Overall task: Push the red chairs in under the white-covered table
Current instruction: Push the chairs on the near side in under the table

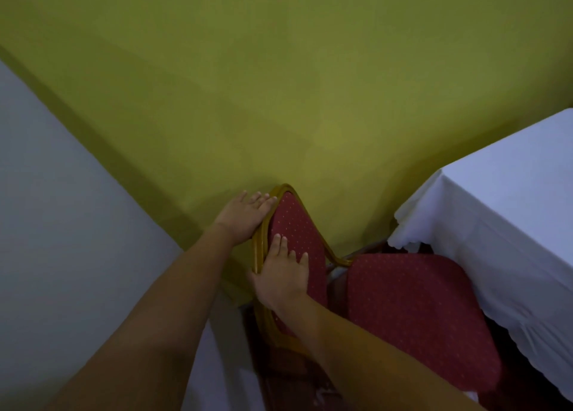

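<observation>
A red chair (412,311) with white dots and a golden wooden frame stands at the bottom centre, its seat pointing right toward the white-covered table (508,212). The far edge of the seat lies under the hanging tablecloth. My left hand (245,213) rests flat on the outer left edge of the backrest frame, fingers spread. My right hand (283,275) lies palm-down on the red backrest padding, thumb hooked over the frame's edge. Both forearms reach in from the bottom left. The chair's legs are hidden.
A yellow-green wall (279,84) fills the upper view close behind the chair. A white wall or panel (62,224) runs along the left. The tablecloth's scalloped hem (527,333) hangs down at the right over a dark gap.
</observation>
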Demonstrator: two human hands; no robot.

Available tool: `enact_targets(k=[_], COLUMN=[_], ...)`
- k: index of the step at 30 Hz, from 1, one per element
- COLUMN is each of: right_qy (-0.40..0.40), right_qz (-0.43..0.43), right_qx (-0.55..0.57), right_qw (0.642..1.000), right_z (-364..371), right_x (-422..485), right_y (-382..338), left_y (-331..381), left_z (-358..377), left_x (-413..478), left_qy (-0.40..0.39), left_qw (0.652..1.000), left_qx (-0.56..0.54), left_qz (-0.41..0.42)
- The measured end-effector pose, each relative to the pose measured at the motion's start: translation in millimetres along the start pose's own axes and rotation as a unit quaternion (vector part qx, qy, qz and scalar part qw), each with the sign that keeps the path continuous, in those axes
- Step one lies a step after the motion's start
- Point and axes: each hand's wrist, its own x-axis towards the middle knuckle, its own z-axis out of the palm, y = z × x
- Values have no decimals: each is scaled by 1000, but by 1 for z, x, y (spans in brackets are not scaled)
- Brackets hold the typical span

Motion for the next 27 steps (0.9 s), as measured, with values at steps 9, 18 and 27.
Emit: enact_targets(k=[9,18,27], right_qy=[40,77,82], right_qz=[-31,-22,-18], right_qx=[-60,-86,-123], right_qw=[997,993,989], right_z=[-14,-23,-29], right_x=[-39,-101,-164], right_y=[40,98,146], left_y=[45,113,177], left_z=[-18,-35,-52], left_x=[-7,-17,-45], left_qy=[10,40,92], left_qw=[1000,999,993], left_qx=[8,-8,-60], left_qz=[10,32,53])
